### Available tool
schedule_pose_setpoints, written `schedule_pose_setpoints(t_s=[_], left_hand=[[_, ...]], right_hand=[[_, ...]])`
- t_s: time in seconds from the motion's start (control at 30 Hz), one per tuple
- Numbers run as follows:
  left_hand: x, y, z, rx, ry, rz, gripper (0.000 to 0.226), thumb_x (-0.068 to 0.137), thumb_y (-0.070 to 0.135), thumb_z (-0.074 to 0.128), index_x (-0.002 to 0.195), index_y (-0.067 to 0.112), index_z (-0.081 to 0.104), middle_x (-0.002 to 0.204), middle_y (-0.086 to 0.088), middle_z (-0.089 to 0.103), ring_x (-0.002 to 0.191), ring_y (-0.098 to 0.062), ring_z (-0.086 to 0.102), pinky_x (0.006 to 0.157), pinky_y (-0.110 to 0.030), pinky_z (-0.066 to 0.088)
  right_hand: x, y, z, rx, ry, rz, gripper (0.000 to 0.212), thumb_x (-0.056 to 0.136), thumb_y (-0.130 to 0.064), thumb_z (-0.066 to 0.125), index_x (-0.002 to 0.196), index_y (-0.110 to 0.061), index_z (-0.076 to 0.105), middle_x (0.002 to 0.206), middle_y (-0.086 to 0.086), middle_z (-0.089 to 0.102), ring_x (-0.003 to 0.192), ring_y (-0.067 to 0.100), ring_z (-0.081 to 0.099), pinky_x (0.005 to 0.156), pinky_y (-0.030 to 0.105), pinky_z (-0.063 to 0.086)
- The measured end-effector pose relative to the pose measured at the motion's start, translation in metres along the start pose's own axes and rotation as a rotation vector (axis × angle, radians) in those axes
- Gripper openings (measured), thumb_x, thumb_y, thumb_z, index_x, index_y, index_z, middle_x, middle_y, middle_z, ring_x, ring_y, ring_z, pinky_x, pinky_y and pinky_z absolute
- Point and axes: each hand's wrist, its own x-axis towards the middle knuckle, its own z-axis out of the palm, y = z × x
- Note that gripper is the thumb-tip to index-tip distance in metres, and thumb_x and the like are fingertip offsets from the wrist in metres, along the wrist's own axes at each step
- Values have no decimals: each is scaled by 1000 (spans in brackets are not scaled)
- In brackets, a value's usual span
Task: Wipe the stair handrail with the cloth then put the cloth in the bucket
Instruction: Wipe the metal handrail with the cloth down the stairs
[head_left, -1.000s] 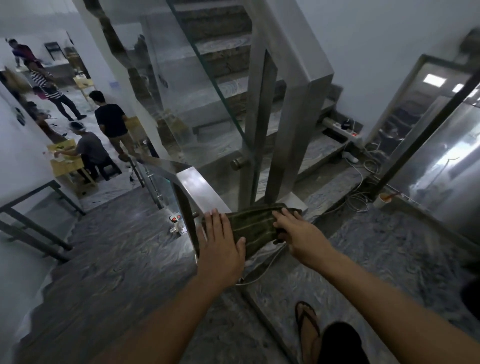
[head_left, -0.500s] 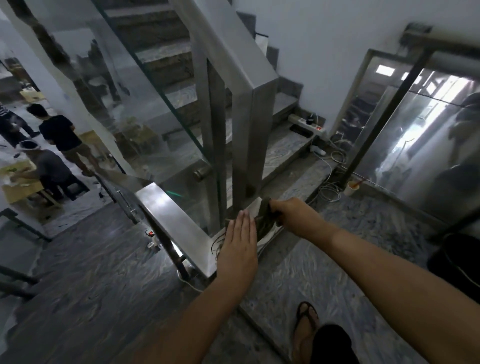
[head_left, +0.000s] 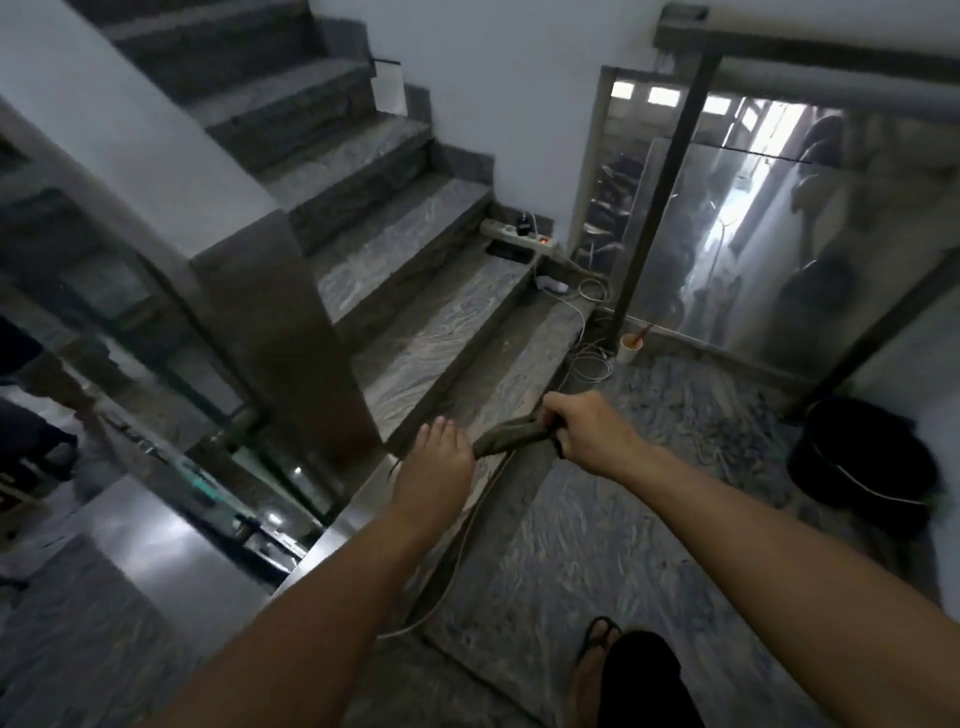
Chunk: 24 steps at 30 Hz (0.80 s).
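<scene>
The right hand (head_left: 589, 431) grips a bunched olive-green cloth (head_left: 511, 438) beside the steel stair handrail (head_left: 332, 530); the left hand (head_left: 434, 467) lies flat there. A black round bucket (head_left: 857, 457) stands well right of the handrail.

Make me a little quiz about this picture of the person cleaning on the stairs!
1. True or false: the cloth is already in the bucket.
2. Which hand grips the cloth in a fist?
A. the right hand
B. the left hand
C. neither
3. Fill in: the small white cup stands on the ____, next to the coiled cable.

Key:
1. False; the cloth is bunched in the person's grip, and the black bucket stands apart, far to the right.
2. A. The left hand only meets the cloth's other end, fingers flat.
3. floor
</scene>
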Motion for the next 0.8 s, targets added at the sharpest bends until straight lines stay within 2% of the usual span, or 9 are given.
schedule_pose_setpoints(t_s=[0.03, 0.1, 0.2, 0.33, 0.43, 0.5, 0.6, 0.73, 0.8], left_hand=[[16, 1, -7, -90, -34, -40, 36, 94, 12, 38, 128, 4, 48, 133, -21, 50, 123, -34, 46, 107, -42, 35], [55, 5, -24, -258, -99, -76, 22, 92, 14, 49, 112, 12, 57, 111, -13, 62, 99, -27, 60, 88, -41, 51], [117, 22, -63, -406, -175, -90, 17, 92, 14, 50, 105, 15, 60, 98, -9, 63, 86, -23, 63, 79, -39, 55], [186, 58, -123, -564, -226, -80, 16, 93, 20, 52, 103, 18, 65, 95, -7, 62, 88, -22, 61, 82, -40, 53], [228, 91, -170, -601, -232, -1, 15, 93, 23, 54, 98, 20, 67, 92, -6, 64, 86, -19, 60, 79, -38, 53], [253, 115, -197, -598, -239, 54, 18, 93, 28, 54, 95, 18, 69, 90, -8, 66, 82, -19, 61, 74, -36, 51], [289, 153, -229, -559, -226, 134, 31, 94, 39, 50, 96, 15, 69, 89, -9, 66, 79, -19, 60, 66, -30, 45], [340, 198, -253, -560, -214, 244, 28, 96, 35, 45, 101, 16, 66, 97, -11, 64, 89, -24, 60, 81, -37, 49], [369, 219, -258, -571, -197, 298, 23, 95, 33, 47, 98, 19, 65, 94, -8, 64, 88, -22, 61, 83, -40, 51]], right_hand=[[6, 13, -6, 0, 1, 16, 20, 75, 5, 54, 88, -7, 63, 88, 19, 65, 82, 35, 60, 71, 47, 50], [18, 42, -23, 7, 13, 32, 20, 75, 2, 55, 89, -10, 62, 92, 16, 65, 85, 33, 59, 74, 44, 50], [38, 90, -62, 75, 48, 60, 21, 74, -1, 62, 90, -14, 59, 98, 6, 57, 89, 26, 54, 77, 37, 46], [51, 151, -134, 207, 25, 220, 21, 81, -13, 62, 84, -33, 55, 89, -2, 61, 80, 16, 59, 72, 37, 51], [57, 186, -187, 209, 49, 284, 10, 84, -20, 60, 86, -29, 63, 86, 2, 68, 82, 19, 63, 75, 39, 52], [57, 205, -218, 186, 97, 327, 9, 84, -20, 60, 87, -26, 66, 91, 4, 70, 88, 23, 62, 75, 33, 47], [53, 233, -257, 208, 179, 386, 10, 85, -17, 61, 92, -19, 69, 102, 2, 69, 92, 16, 58, 76, 24, 37], [47, 274, -300, 194, 206, 477, 7, 85, -21, 62, 87, -26, 66, 93, 2, 69, 89, 20, 61, 76, 31, 45], [44, 297, -317, 208, 222, 535, 8, 85, -24, 62, 84, -32, 64, 90, -1, 67, 87, 18, 61, 77, 33, 48]])
